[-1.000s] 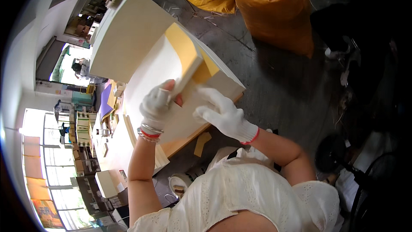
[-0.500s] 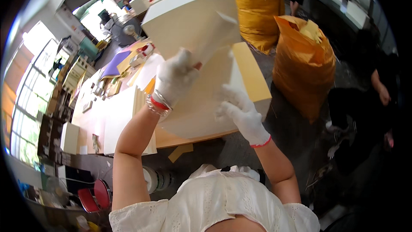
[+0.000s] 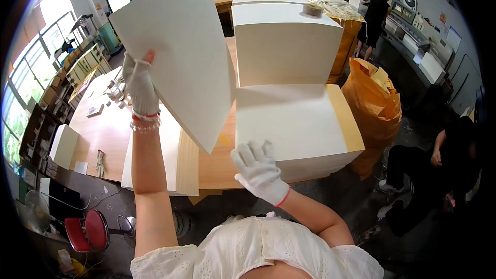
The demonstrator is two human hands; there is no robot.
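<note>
My left hand (image 3: pixel 140 83), in a white glove with the thumb tip bare, pinches the left edge of a large white sheet of paper (image 3: pixel 181 51). The sheet stands raised and curved over the left side of the table. My gloved right hand (image 3: pixel 258 171) has its fingers spread at the near left corner of a thick stack of white paper (image 3: pixel 289 119); whether it touches the stack I cannot tell. A yellow strip (image 3: pixel 343 116) shows along that stack's right side. Left of it, partly under the raised sheet, lies a lower stack of pale sheets (image 3: pixel 187 168).
Behind the near stack rises a taller paper stack (image 3: pixel 287 51) with a tape roll (image 3: pixel 312 10) on top. An orange sack (image 3: pixel 369 108) stands to the right. One person (image 3: pixel 449 160) sits at the right; another (image 3: pixel 373 20) stands by a machine. Another glove (image 3: pixel 100 163) lies on the table (image 3: pixel 98 129).
My left hand has moved left, lifting the sheet away from the right-hand stack. My right hand has come back toward the stack's near left corner. The view has shifted.
</note>
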